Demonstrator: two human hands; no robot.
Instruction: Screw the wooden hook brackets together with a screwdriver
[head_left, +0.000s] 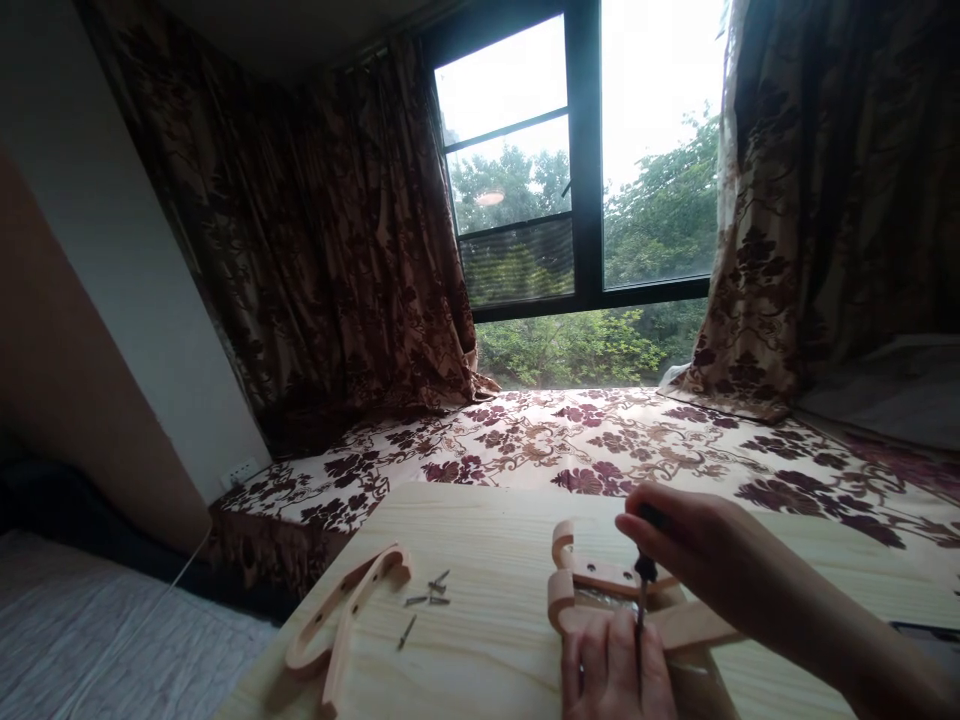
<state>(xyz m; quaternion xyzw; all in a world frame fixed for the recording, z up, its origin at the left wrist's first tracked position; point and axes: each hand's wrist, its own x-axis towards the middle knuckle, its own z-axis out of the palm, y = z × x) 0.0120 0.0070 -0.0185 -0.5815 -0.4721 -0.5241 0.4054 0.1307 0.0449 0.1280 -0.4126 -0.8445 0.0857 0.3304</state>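
Note:
My right hand (682,535) is wrapped around the dark handle of a screwdriver (643,590), its shaft pointing down. The tip ends near the fingers of my left hand (616,660) and is hidden there. My left hand lies closed over a curved light-wood piece (694,625), pressing it down. Just behind it is a second curved wood piece (600,572) with dark holes. Something clear and shiny, like plastic film, shows between and under these pieces.
Two more curved wood pieces (360,600) lie to the left on the pale wooden table (480,560). Several loose screws (431,593) are beside them. A dark-edged flat object (926,632) is at the right edge. Beyond are a flowered window seat (525,440), curtains and a window.

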